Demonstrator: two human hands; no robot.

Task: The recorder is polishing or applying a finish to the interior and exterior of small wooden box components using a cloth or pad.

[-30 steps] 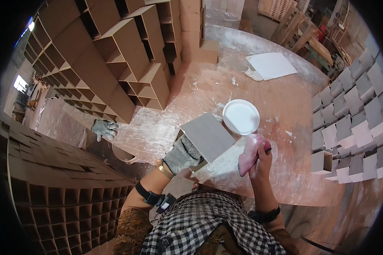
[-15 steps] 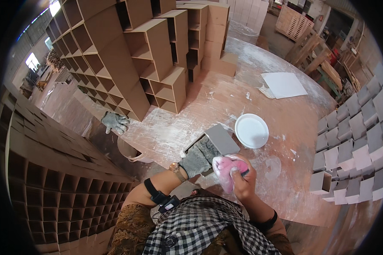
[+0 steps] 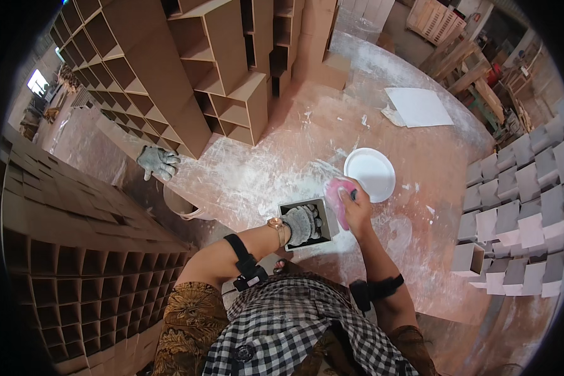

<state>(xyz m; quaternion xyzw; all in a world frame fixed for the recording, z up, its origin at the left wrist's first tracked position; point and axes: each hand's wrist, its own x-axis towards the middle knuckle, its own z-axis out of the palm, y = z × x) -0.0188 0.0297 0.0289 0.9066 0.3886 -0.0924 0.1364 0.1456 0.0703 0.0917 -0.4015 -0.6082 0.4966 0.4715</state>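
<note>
My left hand (image 3: 301,226), in a grey work glove, reaches inside a small open grey box (image 3: 326,220). Its fingers are bent and press toward the box's right inner wall, and the box's opening faces up. Just right of the box, my bare right hand (image 3: 356,210) grips a soft pink pad (image 3: 337,199) that looks like bunched cloth; fingers and thumb wrap round its right side. A round white dish (image 3: 382,178) lies on the table beyond the right hand. Part of the left palm is hidden in the box.
Tall stacks of brown boxes (image 3: 163,81) stand at the far left of the smeared table (image 3: 282,163). A loose grey glove (image 3: 157,162) lies near a bucket (image 3: 180,202). Grey-and-white boxes (image 3: 520,207) are piled at right. A white sheet (image 3: 418,106) lies farther back. More brown boxes (image 3: 100,282) fill the near left.
The box has turned from tilted, with its grey side showing, to opening upward around my left hand. My right hand with the pink pad has moved up, away from me, toward the dish.
</note>
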